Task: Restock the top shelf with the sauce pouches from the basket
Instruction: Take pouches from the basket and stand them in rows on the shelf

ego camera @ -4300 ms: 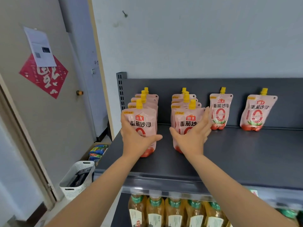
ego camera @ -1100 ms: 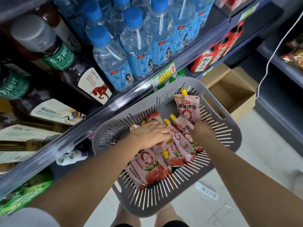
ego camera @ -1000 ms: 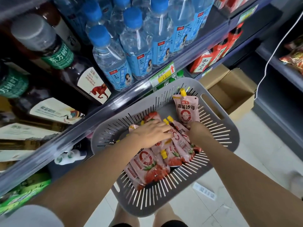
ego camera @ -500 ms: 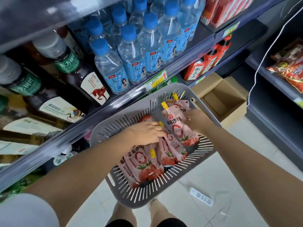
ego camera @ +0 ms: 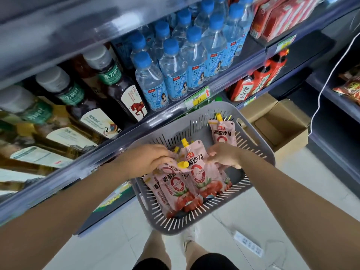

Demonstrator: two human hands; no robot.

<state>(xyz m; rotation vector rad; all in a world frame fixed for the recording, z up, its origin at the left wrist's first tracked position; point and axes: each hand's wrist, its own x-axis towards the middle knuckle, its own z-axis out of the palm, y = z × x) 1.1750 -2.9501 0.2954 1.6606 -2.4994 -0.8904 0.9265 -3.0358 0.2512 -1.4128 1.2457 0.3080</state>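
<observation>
Across the upper left of the frame, shelving (ego camera: 81,168) is seen packed with tea bottles (ego camera: 116,88) and water bottles (ego camera: 173,73). None of it is the top shelf, which lies out of view overhead, so nothing can be stocked from this stance. Below the water row, at centre frame, a grey basket (ego camera: 187,225) is set tight against the shelf edge and directly under both arms, a placing judged to leave both hands free for picking. A box (ego camera: 290,141) lies open on the floor to its right.

All pouches (ego camera: 175,191) in view are inside the basket. Most are heaped in its near half, overlapped, with spouts turned toward the far wall, while a lone pouch (ego camera: 223,133) is propped upright against that wall. One raised pouch (ego camera: 196,166) is stood above the heap, between the hands.

The left hand (ego camera: 144,160) is curled knuckles-up over the top of the heap, its fingers closed around the spout ends, where a slack bag is most firmly gripped. The right hand (ego camera: 224,156) is curled at the raised pouch's right edge, which appears to be pinched between thumb and fingers, though the contact is left unsure by blur. Several pouches are judged to be gathered per trip, so that fewer reaches upward are needed.
</observation>
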